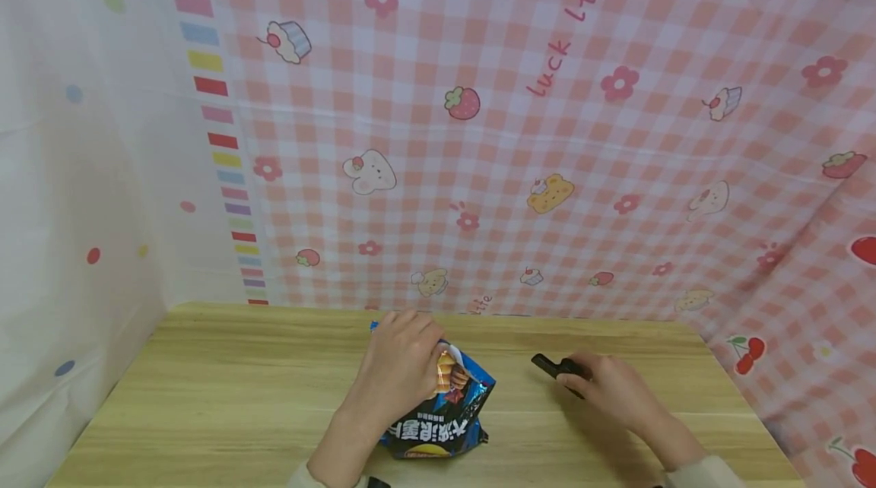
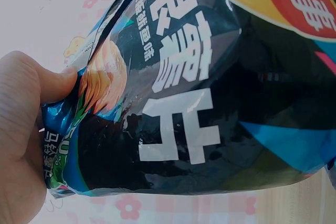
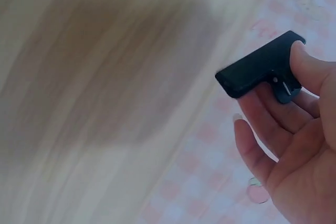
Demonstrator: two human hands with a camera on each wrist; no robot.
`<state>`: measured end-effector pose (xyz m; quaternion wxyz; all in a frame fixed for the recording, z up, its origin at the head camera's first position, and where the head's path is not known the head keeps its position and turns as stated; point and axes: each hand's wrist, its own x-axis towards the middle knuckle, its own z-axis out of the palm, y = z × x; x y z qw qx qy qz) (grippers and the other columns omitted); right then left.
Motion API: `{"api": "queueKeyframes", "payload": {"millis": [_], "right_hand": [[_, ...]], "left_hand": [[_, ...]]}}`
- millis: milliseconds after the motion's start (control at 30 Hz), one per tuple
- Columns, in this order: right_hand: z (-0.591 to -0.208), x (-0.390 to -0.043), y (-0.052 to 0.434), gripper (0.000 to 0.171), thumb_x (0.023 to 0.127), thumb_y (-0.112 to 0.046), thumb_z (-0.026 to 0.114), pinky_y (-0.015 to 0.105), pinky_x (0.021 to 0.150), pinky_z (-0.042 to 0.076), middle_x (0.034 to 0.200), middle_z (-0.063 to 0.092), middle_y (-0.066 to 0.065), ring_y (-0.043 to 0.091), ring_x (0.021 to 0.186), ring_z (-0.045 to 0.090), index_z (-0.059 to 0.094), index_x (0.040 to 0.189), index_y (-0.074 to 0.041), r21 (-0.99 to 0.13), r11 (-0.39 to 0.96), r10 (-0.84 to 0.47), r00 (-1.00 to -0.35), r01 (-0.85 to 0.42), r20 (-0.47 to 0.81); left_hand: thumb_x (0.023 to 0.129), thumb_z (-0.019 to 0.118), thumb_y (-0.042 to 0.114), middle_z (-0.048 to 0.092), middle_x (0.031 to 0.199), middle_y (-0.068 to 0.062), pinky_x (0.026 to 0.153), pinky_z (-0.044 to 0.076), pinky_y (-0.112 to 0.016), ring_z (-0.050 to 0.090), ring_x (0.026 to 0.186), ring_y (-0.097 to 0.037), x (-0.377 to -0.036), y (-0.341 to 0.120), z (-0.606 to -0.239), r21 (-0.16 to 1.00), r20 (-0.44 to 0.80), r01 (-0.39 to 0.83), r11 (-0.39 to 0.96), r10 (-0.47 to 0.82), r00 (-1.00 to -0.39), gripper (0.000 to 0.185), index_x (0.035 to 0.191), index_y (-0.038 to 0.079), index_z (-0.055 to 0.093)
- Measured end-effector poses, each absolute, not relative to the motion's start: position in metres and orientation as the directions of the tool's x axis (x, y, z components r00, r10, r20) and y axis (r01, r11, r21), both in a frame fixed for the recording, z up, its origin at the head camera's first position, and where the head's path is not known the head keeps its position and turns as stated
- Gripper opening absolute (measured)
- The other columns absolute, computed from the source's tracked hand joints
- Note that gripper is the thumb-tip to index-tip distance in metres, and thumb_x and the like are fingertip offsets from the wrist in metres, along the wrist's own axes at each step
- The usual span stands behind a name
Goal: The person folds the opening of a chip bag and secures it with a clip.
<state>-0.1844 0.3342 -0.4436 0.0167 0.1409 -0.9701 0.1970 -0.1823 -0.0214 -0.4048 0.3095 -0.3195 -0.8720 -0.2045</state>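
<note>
A black and blue potato chip bag (image 1: 445, 435) with white lettering and a picture of chips stands on the wooden table. My left hand (image 1: 399, 360) grips its upper edge from above. In the left wrist view the thumb (image 2: 58, 83) presses the folded top of the bag (image 2: 184, 124); the fingers behind it are hidden. Off to the right, apart from the bag, my right hand (image 1: 611, 391) holds a black bag clip (image 1: 545, 365) above the table. The right wrist view shows the clip (image 3: 262, 64) pinched between thumb and fingers, its long bar pointing away from the palm.
The light wooden table (image 1: 226, 397) runs up to a pink checked cloth (image 1: 424, 229) hanging behind it. A white cloth (image 1: 89, 169) hangs on the left, and more patterned cloth (image 1: 821, 321) borders the right side.
</note>
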Motion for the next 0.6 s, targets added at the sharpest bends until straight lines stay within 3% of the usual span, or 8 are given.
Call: {"api": "queueKeyframes", "payload": {"millis": [133, 367, 600], "right_hand": [[-0.438, -0.18, 0.323, 0.023, 0.093, -0.026, 0.08, 0.025, 0.06, 0.049, 0.094, 0.072, -0.006, 0.0, 0.068, 0.055, 0.078, 0.111, -0.012, -0.413, 0.854, -0.27, -0.948, -0.317, 0.168], [-0.429, -0.173, 0.303, 0.025, 0.086, -0.017, 0.086, 0.026, 0.063, 0.051, 0.09, 0.063, -0.011, 0.005, 0.075, 0.055, 0.08, 0.108, -0.009, -0.434, 0.791, -0.29, -0.89, -0.43, 0.352], [-0.424, -0.168, 0.285, 0.023, 0.08, -0.011, 0.09, 0.026, 0.066, 0.052, 0.093, 0.068, -0.016, 0.005, 0.081, 0.058, 0.08, 0.098, -0.019, -0.462, 0.723, -0.291, -0.833, -0.513, 0.47]], "left_hand": [[0.085, 0.081, 0.006, 0.071, 0.087, 0.002, 0.073, 0.047, -0.031, 0.063, 0.083, -0.017, -0.182, -0.021, -0.405, 0.161, 0.673, 0.683, 0.713, 0.426, -0.604, 0.008, 0.087, 0.012, 0.075], [0.087, 0.079, 0.007, 0.072, 0.089, 0.002, 0.075, 0.048, -0.031, 0.064, 0.085, -0.017, -0.181, -0.021, -0.404, 0.164, 0.668, 0.679, 0.715, 0.427, -0.61, 0.006, 0.089, 0.012, 0.075], [0.087, 0.079, 0.006, 0.072, 0.088, 0.002, 0.074, 0.048, -0.03, 0.064, 0.084, -0.017, -0.182, -0.022, -0.404, 0.16, 0.676, 0.683, 0.713, 0.425, -0.602, 0.007, 0.088, 0.012, 0.075]]}}
